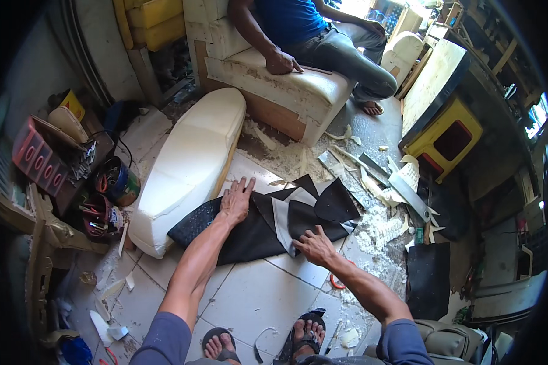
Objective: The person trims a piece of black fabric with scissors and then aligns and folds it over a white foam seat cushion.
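So the black cloth is on the tiles, right up by the foam. Left hand lies spread over its far edge, gripping nothing, probably just keeping it flat. Right hand has fingers curled by the grey strip; can't tell if they're pinching. Foam crowds the left, scraps the right, so the roomiest side is back toward the feet.

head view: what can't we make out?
All in the head view:
Right hand: its back hides the palm; grip on the black cloth unclear.
Red loop: partly behind the right forearm.
Co-worker: head cut off by the top edge.
Cloth's underside: hidden by its upper side.
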A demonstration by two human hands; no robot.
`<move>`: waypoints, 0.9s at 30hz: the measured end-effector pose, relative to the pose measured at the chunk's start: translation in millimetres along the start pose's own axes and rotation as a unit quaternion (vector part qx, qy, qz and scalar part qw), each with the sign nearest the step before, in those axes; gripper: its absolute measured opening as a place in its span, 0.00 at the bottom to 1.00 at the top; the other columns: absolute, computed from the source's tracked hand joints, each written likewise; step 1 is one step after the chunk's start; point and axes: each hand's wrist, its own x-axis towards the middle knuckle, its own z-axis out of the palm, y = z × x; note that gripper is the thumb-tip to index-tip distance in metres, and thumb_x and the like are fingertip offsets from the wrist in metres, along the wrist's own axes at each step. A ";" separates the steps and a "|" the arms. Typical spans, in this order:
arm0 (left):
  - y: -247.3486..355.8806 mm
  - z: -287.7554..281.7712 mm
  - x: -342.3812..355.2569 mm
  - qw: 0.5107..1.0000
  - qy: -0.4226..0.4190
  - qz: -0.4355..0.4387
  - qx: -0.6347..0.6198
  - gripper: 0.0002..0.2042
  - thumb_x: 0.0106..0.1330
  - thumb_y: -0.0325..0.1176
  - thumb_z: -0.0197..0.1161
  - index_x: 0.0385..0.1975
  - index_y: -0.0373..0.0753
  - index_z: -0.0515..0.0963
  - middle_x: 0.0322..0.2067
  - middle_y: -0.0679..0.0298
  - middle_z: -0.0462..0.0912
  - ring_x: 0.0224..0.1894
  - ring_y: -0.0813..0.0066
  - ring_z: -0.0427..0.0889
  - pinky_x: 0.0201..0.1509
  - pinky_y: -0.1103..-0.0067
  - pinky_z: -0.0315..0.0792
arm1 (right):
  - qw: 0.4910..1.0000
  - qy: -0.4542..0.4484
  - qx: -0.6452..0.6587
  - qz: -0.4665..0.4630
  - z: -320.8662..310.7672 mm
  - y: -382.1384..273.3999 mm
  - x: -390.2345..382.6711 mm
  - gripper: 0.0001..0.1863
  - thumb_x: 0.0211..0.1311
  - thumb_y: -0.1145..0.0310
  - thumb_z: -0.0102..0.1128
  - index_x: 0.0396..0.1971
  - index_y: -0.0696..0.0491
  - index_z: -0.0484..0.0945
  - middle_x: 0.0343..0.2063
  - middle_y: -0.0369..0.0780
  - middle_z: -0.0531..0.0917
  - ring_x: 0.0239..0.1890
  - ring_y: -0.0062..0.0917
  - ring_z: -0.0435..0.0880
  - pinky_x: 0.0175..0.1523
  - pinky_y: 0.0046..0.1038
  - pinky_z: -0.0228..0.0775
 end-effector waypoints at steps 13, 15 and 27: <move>-16.4 -171.8 -193.0 0.949 -0.133 -0.019 -0.285 0.14 0.54 0.19 0.54 0.41 0.34 0.78 0.33 0.46 0.82 0.37 0.44 0.82 0.41 0.66 0.75 | 0.938 0.226 0.256 -0.054 -125.9 45.1 -91.1 0.12 0.52 0.75 0.68 0.38 0.52 0.78 0.34 0.41 0.80 0.29 0.39 0.82 0.33 0.39 0.75; -9.4 -213.5 -257.1 0.964 -0.130 -0.060 -0.226 0.12 0.56 0.19 0.57 0.40 0.34 0.80 0.34 0.48 0.84 0.39 0.46 0.84 0.43 0.65 0.78 | 0.954 0.112 0.262 -0.092 -123.7 -3.2 -87.3 0.12 0.57 0.70 0.64 0.41 0.48 0.78 0.32 0.42 0.80 0.30 0.41 0.83 0.33 0.40 0.76; 68.0 -193.4 -573.4 0.840 -0.385 -0.303 -0.235 0.12 0.66 0.36 0.65 0.46 0.40 0.85 0.35 0.51 0.83 0.42 0.49 0.83 0.48 0.61 0.75 | 0.891 -0.370 0.128 -0.229 -66.6 -97.7 -125.2 0.22 0.62 0.46 0.61 0.33 0.52 0.87 0.32 0.46 0.89 0.34 0.44 0.89 0.42 0.49 0.79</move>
